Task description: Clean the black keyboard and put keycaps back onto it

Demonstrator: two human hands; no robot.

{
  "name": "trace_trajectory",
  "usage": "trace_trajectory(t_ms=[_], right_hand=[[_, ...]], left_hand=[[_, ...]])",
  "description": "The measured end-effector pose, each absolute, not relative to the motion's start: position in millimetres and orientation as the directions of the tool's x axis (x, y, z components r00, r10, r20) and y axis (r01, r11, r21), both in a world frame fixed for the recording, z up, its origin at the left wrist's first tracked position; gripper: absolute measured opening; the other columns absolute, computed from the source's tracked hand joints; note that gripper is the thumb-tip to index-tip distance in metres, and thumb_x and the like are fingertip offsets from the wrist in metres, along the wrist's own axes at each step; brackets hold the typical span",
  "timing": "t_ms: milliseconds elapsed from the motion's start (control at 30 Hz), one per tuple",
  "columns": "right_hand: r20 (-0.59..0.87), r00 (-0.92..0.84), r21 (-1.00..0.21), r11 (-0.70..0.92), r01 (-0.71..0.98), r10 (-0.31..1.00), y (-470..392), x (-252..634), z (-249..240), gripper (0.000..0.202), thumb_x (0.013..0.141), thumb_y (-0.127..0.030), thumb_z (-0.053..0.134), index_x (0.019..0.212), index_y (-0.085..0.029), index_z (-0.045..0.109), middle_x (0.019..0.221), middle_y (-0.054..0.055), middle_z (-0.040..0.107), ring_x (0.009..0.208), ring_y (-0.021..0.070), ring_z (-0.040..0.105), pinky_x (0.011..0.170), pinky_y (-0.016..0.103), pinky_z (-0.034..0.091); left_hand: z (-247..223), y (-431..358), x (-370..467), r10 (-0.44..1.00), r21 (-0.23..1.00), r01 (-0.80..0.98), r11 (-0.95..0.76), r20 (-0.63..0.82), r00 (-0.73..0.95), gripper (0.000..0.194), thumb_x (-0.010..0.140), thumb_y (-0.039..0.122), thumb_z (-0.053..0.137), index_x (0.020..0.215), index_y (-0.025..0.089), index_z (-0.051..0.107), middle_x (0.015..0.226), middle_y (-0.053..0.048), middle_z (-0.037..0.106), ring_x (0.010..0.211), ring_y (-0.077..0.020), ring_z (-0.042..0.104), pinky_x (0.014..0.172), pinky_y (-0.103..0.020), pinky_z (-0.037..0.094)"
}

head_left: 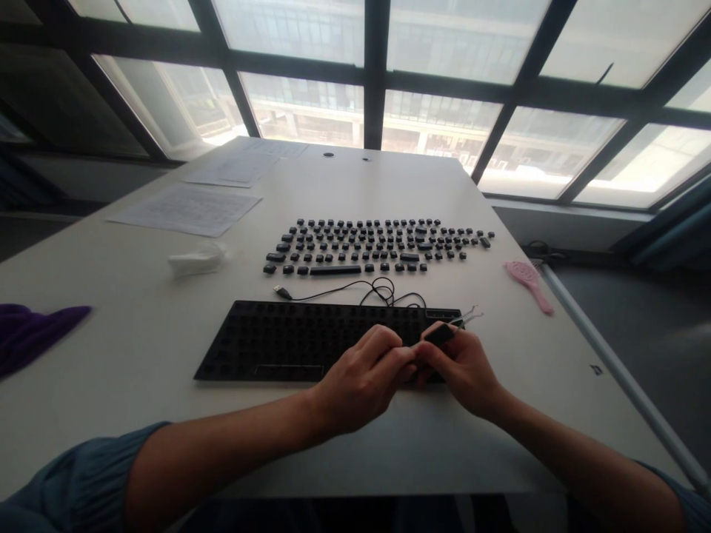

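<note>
My right hand [464, 370] is closed around a keycap puller with a black handle [440, 335]. Its thin wire prongs point up and to the right. Fingertip to fingertip with it, my left hand [361, 381] is closed in a pinch; what lies between those fingers is hidden. Both hands are over the right part of a black keyboard [238, 340] whose keycaps are off. Beyond it, the removed black keycaps [344, 248] stand in rows that follow a keyboard layout, with the long space bar cap [335, 270] in the nearest row.
A black USB cable [333, 291] lies looped behind the keyboard. To the left are printed papers [186, 209], a crumpled white item [197, 259] and purple cloth [38, 333]. At the right, a pink hairbrush [527, 283] lies near the white table's edge.
</note>
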State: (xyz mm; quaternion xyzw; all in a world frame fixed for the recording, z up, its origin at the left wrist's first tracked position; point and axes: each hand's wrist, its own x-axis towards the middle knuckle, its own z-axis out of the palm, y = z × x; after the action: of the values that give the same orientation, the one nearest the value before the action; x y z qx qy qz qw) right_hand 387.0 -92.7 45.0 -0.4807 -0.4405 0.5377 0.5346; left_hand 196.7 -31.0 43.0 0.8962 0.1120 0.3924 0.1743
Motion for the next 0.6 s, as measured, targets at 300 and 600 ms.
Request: trace_trajectory(t_ms=[300,600], right_hand=[[-0.051,0.107,-0.980,-0.029,-0.198,0.993,-94.2,384.2,44.7,0.030,0.085,-0.042,0.078,0.076,-0.015,0.066,0.069,0.002,0.070,0.057,0.0154,0.070,0.053,0.026,0.063],[0.022,0.149,-0.999,0.026,-0.026,0.989,-96.7,384.0,44.4,0.029,0.085,-0.045,0.077,0.084,-0.017,0.068,0.078,0.004,0.075,0.061,0.0181,0.074,0.058,0.027,0.064]], left_hand=[[43.6,-25.6,195.9,0.255,0.284,0.054,-0.957,0.741,0.621,0.025,0.094,0.010,0.064,0.118,0.015,0.060,0.093,-0.005,0.050,0.092,-0.0185,0.055,0.078,-0.032,0.058],[35.0,-24.2,197.6,0.429,0.477,0.096,-0.874,0.663,0.613,0.009,0.099,0.018,0.060,0.107,0.018,0.062,0.104,-0.006,0.055,0.084,-0.0113,0.060,0.075,-0.023,0.056]])
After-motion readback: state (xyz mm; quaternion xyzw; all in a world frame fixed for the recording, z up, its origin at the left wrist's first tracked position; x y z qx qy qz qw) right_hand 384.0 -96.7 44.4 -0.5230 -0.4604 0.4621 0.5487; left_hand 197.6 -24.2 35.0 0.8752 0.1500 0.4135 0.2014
